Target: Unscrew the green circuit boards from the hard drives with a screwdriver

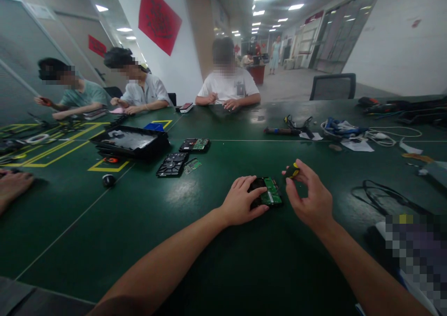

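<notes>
A hard drive (272, 191) lies on the green table in front of me, its green circuit board facing up. My left hand (244, 199) rests over its left part, fingers across the top and thumb along the near edge, holding it against the table. Just right of the drive, my right hand (310, 195) is raised, pinching the black-and-yellow handle of a screwdriver (292, 170) between thumb and fingers. The screwdriver's shaft and tip cannot be made out. Farther left lie a second hard drive (194, 144), a black drive (172, 164) and a loose green circuit board (193, 166).
A black tray (131, 141) stands at left, near a computer mouse (109, 181). Another person's hand (16, 185) is at the left edge. Several people sit around the table. Tools, cables (380, 134) and a blue-handled item (337, 126) lie to the right.
</notes>
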`<state>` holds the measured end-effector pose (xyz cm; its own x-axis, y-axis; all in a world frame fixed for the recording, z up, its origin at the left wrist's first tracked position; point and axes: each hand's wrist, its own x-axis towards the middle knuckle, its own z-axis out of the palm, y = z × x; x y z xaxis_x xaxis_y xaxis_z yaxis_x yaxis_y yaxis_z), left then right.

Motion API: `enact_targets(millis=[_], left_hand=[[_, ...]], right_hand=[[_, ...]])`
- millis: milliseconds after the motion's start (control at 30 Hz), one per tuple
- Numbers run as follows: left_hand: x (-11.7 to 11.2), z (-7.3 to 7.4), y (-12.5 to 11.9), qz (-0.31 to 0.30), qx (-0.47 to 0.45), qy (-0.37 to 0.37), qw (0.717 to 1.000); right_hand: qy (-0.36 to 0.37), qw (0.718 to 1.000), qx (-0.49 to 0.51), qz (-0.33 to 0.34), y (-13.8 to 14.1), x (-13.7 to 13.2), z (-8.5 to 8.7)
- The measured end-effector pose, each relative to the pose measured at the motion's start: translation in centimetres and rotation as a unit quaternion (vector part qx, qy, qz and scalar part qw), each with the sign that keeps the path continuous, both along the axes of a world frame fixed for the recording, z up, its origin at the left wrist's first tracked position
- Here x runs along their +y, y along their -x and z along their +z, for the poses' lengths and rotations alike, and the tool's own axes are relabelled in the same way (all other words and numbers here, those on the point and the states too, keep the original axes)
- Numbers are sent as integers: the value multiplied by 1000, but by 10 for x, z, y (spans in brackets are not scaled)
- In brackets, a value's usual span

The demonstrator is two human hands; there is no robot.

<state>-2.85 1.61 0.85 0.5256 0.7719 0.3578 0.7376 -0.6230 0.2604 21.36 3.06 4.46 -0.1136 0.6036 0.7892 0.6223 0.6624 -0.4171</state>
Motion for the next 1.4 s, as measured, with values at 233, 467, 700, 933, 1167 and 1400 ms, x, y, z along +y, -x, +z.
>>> enact_targets(millis=[233,467,700,933,1167,1400], left_hand=[[0,0,0,-1,-1,-1,1000],[-1,1,-1,4,1,0,1000],[0,-1,0,7,2,-7,1000],[0,0,0,4,6,-2,1000],[0,-2,0,5,3,-4,1000],[0,-3,0,6,3,-9,1000]], right_hand=[[-31,999,-6,-5,-1,2,0],[-6,1000,10,8,0,3,-1],[-25,1000,-4,-10,-2,4,1],[18,999,19,19,-3,2,2],[27,999,30,22,-4,3,-3],[58,994,40,78,-2,3,-1]])
